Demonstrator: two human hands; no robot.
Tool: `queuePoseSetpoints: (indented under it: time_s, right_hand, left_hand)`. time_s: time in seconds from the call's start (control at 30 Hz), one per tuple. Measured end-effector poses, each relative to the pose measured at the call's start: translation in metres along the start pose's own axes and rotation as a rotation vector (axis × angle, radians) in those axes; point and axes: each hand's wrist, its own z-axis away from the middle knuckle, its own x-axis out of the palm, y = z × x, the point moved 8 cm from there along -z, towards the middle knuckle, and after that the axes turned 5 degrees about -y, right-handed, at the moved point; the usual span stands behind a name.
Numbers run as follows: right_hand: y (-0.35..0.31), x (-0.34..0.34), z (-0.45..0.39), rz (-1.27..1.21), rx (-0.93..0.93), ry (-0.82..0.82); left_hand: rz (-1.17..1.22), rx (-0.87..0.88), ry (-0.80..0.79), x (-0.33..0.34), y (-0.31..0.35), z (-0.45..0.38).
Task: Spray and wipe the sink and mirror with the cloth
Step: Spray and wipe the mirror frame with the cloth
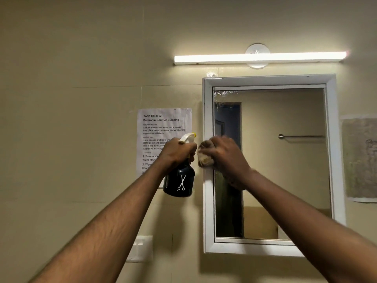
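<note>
Our two forearms reach up from the lower corners. We grip the neck of a dark spray bottle (179, 181) in our left hand (177, 152), fingers curled round it below its white trigger head. Our right hand (226, 155) clutches a bunched cloth (204, 154), fingers clamped on it, against the left edge of the mirror (285, 160). A printed sheet (163, 123) hangs behind the bottle, and a lit tube light (259, 57) hangs above the mirror.

Both forearms bare, no sleeves; left hand (177, 152), right hand (228, 155) ungloved.
</note>
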Motion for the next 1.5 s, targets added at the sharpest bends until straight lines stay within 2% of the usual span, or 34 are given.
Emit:
queuePoseSetpoints:
  time_s: [0.17, 0.27, 0.33, 0.67, 0.73, 0.87, 1.0, 1.13, 1.33, 1.43, 1.5]
  right_hand:
    - [-0.014, 0.017, 0.032, 0.016, -0.071, -0.052]
    - [-0.014, 0.016, 0.029, 0.017, -0.081, -0.057]
    - [-0.012, 0.017, 0.029, 0.012, -0.071, -0.066]
    - [0.032, -0.031, -0.056, 0.009, 0.133, 0.048]
    - [0.030, -0.029, -0.054, -0.024, 0.154, 0.068]
    - [0.011, -0.007, -0.018, -0.026, 0.085, 0.051]
    - [0.006, 0.000, -0.006, -0.005, 0.056, 0.021]
    - [0.007, 0.002, -0.006, 0.003, 0.071, 0.024]
    - [0.014, -0.005, -0.018, -0.004, 0.070, 0.022]
    - [0.031, -0.029, -0.053, -0.029, 0.115, 0.083]
    - [0.044, -0.051, -0.081, -0.037, 0.151, 0.144]
  left_hand:
    - [0.008, -0.011, -0.171, 0.017, 0.012, -0.007]
    - [-0.064, 0.020, -0.033, 0.011, 0.020, -0.012]
    - [-0.039, 0.029, 0.003, 0.009, 0.022, -0.016]
    - [0.073, 0.007, -0.018, -0.007, 0.041, -0.034]
    - [0.032, 0.008, -0.025, -0.011, 0.042, -0.037]
    - [-0.062, 0.011, -0.052, -0.007, 0.043, -0.037]
    - [-0.043, 0.009, -0.123, 0.002, 0.041, -0.040]
    - [-0.137, 0.069, -0.083, 0.006, 0.051, -0.041]
    - [0.040, 0.073, -0.013, -0.010, 0.054, -0.050]
    - [0.080, 0.063, 0.004, -0.019, 0.059, -0.057]
    - [0.018, 0.075, 0.026, -0.023, 0.063, -0.059]
